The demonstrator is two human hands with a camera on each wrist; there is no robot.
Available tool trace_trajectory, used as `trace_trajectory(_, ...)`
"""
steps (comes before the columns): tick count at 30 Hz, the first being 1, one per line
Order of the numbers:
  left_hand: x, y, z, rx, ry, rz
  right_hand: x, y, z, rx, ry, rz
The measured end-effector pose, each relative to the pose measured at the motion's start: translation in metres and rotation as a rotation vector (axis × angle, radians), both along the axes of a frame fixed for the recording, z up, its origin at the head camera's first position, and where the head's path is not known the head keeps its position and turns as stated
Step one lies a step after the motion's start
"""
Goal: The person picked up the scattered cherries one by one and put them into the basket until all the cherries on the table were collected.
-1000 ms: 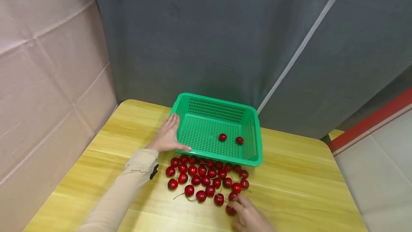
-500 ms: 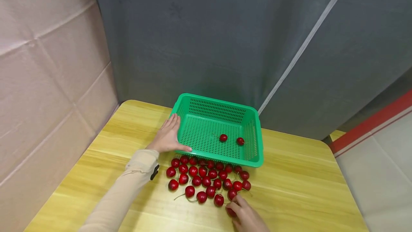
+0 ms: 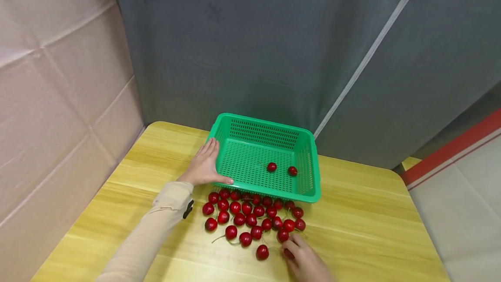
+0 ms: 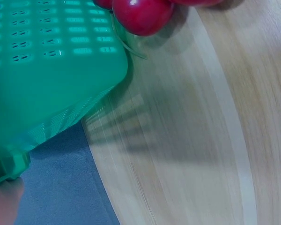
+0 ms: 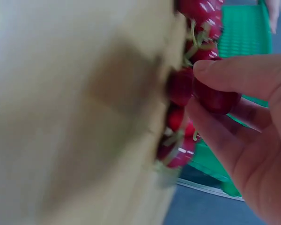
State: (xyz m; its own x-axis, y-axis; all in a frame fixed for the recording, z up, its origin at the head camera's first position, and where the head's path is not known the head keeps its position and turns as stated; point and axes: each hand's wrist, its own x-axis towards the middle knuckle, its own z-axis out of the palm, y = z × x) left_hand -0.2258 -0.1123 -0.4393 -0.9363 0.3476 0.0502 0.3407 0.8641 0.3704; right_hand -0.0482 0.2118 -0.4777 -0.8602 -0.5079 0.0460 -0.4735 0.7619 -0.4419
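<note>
My left hand point(image 3: 203, 164) rests on the near left corner of a green plastic basket point(image 3: 258, 188). Its straight fingers lie over the left rim and its thumb stretches along the front rim. Two cherries point(image 3: 272, 167) with stems lie on the basket's floor. With thumb and fingers my right hand point(image 3: 307, 260) pinches a dark red cherry point(image 5: 218, 99), low at the right front of the cherry group. Many more cherries point(image 3: 239, 219) are spread on the wooden table just before the basket. One cherry point(image 3: 262, 252) sits to the left of my right hand, nearest the front.
The basket stands toward the back of the yellow wooden table point(image 3: 364, 216). Close behind the table hangs a dark grey curtain point(image 3: 242, 47). A pale panelled wall point(image 3: 66, 77) borders the left side, and a white panel with a red band point(image 3: 454, 147) the right.
My right hand has shifted slightly right with a cherry in its fingers. The front cherry beside it has moved a little nearer. My left hand stays on the basket.
</note>
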Motion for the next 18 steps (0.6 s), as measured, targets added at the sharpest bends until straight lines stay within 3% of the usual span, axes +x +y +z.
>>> trace_trajectory(8,0.000,-0.001,0.001,-0.002,0.004,0.000,-0.016,0.009,0.032,-0.099,0.383,0.091)
trace_trajectory(14,0.000,-0.001,0.001,-0.001,0.006,0.001,-0.037,0.016,0.072,-0.066,0.354,0.120)
trace_trajectory(18,0.001,0.000,0.002,-0.001,0.011,0.001,-0.060,0.020,0.094,-0.046,0.389,0.181)
